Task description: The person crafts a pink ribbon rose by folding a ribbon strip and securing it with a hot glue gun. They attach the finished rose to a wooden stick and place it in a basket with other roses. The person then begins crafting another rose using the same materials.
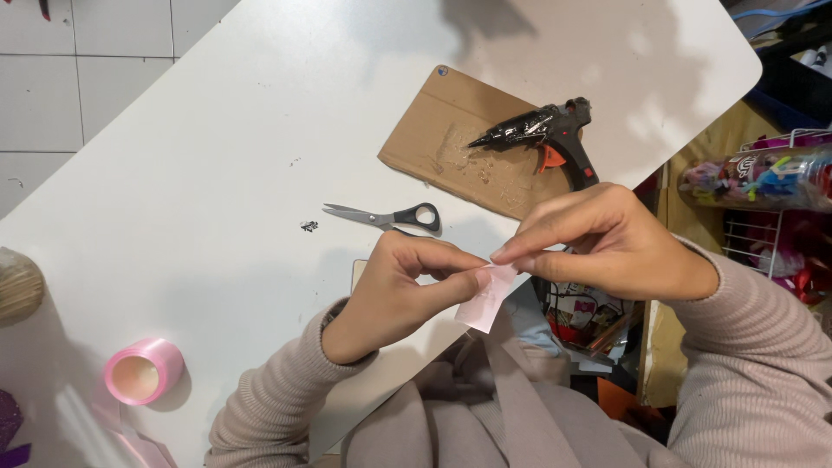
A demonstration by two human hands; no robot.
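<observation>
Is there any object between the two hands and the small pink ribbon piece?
No. The left hand and the right hand both pinch the pink ribbon piece directly with their fingertips, over the table's edge.

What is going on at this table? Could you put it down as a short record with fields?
left hand: pinches one edge of the pink ribbon piece
right hand: pinches the same piece from the other side
grip: both hands shut on it with fingertips, held above the table edge
table: white
scissors: closed, flat on the table, beyond the hands
glue gun: black, resting on a cardboard sheet
ribbon roll: pink, near the left sleeve
wire rack: at right, holding colourful items
</observation>
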